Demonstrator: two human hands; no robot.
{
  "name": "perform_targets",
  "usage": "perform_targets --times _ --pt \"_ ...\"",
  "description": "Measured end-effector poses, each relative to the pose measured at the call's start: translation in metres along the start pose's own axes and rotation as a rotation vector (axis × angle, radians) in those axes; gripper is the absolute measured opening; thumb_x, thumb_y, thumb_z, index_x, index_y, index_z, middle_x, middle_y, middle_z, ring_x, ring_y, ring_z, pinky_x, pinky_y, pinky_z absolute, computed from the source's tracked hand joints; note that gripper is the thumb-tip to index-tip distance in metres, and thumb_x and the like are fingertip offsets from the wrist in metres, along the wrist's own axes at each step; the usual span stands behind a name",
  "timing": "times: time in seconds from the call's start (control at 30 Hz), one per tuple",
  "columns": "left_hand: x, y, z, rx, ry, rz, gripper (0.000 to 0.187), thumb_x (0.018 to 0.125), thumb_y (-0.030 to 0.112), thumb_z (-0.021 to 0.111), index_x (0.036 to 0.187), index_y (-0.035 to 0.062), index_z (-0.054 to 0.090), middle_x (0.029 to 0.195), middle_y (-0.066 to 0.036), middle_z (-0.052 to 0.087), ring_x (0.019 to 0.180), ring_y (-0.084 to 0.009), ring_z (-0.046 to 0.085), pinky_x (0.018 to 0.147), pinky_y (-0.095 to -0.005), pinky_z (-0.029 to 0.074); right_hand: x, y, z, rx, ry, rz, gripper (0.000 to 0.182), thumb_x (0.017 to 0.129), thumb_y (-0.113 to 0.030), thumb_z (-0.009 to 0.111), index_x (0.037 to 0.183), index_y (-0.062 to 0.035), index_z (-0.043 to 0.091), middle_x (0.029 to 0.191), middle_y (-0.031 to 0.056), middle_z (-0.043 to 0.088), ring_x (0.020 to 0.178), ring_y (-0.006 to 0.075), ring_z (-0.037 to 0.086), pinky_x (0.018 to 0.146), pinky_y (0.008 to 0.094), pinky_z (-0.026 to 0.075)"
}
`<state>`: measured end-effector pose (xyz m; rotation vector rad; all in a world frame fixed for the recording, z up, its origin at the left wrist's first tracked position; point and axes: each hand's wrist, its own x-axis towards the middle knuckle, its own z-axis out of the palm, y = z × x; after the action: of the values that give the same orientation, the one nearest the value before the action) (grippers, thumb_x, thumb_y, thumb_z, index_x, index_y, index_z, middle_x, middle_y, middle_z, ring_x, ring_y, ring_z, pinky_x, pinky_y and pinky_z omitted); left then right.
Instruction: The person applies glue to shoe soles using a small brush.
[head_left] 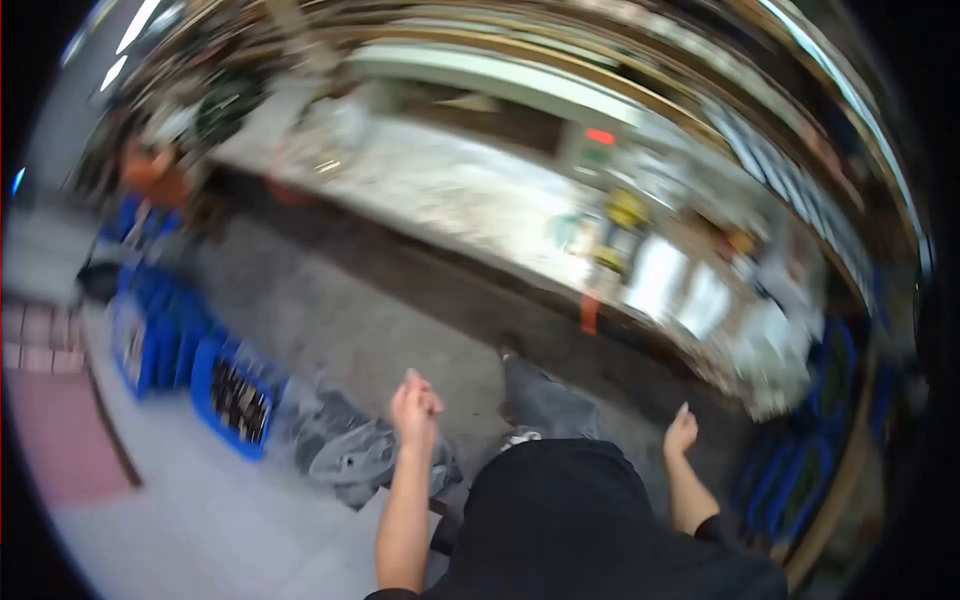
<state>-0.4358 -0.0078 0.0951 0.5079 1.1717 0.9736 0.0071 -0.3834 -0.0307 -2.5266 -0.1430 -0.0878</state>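
Observation:
Both of my bare hands hang in front of my body, above the grey floor, and the view is blurred by motion. My left hand [415, 408] is at the centre, near some crumpled grey plastic [355, 455]; its fingers are loosely bent, and no object shows in it. To the right, my right hand [682, 432] is raised off the floor below the workbench. One finger points up while the others look curled, too smeared to tell whether they hold anything. Neither hand touches the bench.
A long workbench [440, 190] with a pale top runs across the view, bearing a yellow-and-black object [625, 208] and clear plastic bags [765, 350]. Blue bins [155, 330] stand at left, one holding dark parts [238, 400]. More blue bins [800, 480] are at right.

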Motion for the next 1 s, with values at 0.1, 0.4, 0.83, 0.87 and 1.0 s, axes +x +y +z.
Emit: perform_targets --times 0.1,0.4,0.83,0.87,1.0 --pt "0.044 0.062 -0.038 -0.158 0.106 0.056 0.027 0.108 0.028 0.057 0.104 0.0014 0.062 0.067 -0.003 0.055 0.057 -0.0147 0.054 0.056 -0.0268 0.045 -0.074 -0.123 0.082 -0.052 -0.424 -0.283 0.033 0.103 -0.031 0.062 0.089 -0.0022 0.07 0.074 0.012 0.068 0.064 0.026 0.06 0.066 0.0391 0.052" --pt "0.165 0.042 -0.328 0.037 0.594 -0.048 0.021 0.103 0.021 0.06 0.11 0.0018 0.067 0.082 -0.01 0.066 0.065 -0.018 0.059 0.057 -0.0304 0.051 -0.182 -0.599 0.323 0.361 -0.961 -0.505 0.029 0.102 -0.026 0.063 0.095 0.0009 0.07 0.063 0.002 0.058 0.055 0.0114 0.051 0.053 0.0242 0.044" --pt "0.31 0.078 -0.414 -0.047 0.743 -0.413 0.024 0.097 0.022 0.054 0.096 0.0033 0.068 0.081 -0.014 0.066 0.068 -0.0271 0.067 0.055 -0.0393 0.05 -0.303 -0.933 0.421 0.76 -1.259 -0.136 0.013 0.098 -0.01 0.066 0.104 0.0007 0.07 0.077 0.0059 0.066 0.059 0.0123 0.057 0.057 0.0237 0.047" --pt "0.37 0.096 -0.421 -0.01 0.718 -0.397 0.022 0.096 0.021 0.054 0.097 0.0031 0.068 0.081 -0.014 0.066 0.068 -0.0264 0.067 0.055 -0.0385 0.051 -0.306 -0.933 0.43 0.763 -1.222 -0.122 0.013 0.098 -0.01 0.066 0.104 0.0007 0.07 0.077 0.0059 0.066 0.059 0.0123 0.057 0.057 0.0237 0.047" --pt "0.537 0.231 -0.453 0.172 0.587 -0.353 0.018 0.093 0.014 0.056 0.104 0.0024 0.066 0.085 -0.013 0.067 0.068 -0.0235 0.066 0.056 -0.0352 0.052 -0.338 -0.926 0.439 0.433 -1.187 -0.433 0.021 0.098 -0.014 0.064 0.109 0.0017 0.071 0.077 0.0052 0.066 0.063 0.0134 0.06 0.059 0.026 0.047"
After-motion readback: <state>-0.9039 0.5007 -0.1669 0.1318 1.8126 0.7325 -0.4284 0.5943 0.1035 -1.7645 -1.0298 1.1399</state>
